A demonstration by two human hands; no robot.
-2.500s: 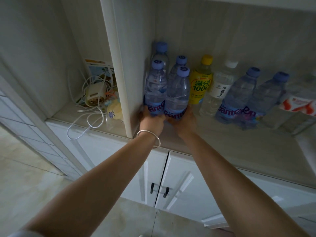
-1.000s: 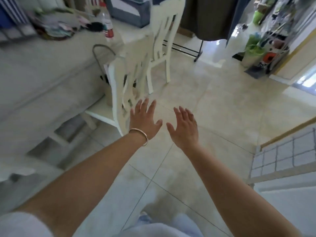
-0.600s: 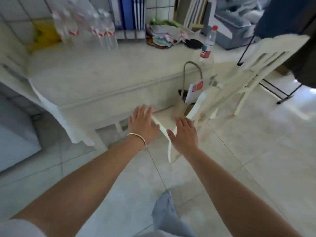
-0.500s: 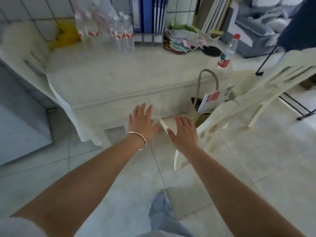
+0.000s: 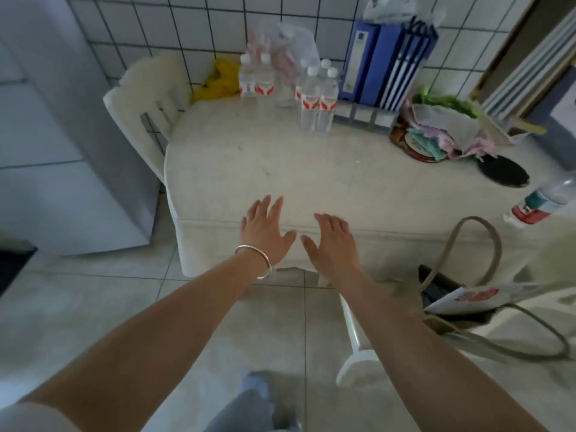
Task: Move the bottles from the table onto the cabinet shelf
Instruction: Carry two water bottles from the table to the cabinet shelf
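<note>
Now both hands — left hand [image 5: 266, 232], right hand [image 5: 333, 241] — hover empty with fingers spread over the table [image 5: 358, 179] near edge; the bottles [image 5: 318, 101] stand far back by the tiled wall — reach deep, grip each low.

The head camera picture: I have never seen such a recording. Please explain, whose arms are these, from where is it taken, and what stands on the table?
No machine here: a person wears the camera on the head, looking down, so the arms are their own. The left hand, with a bracelet, and the right hand are open and hold nothing, near the table edge. At the far side stand clear water bottles with red-and-white labels, beside blue binders. One more bottle stands at the right edge.
</note>
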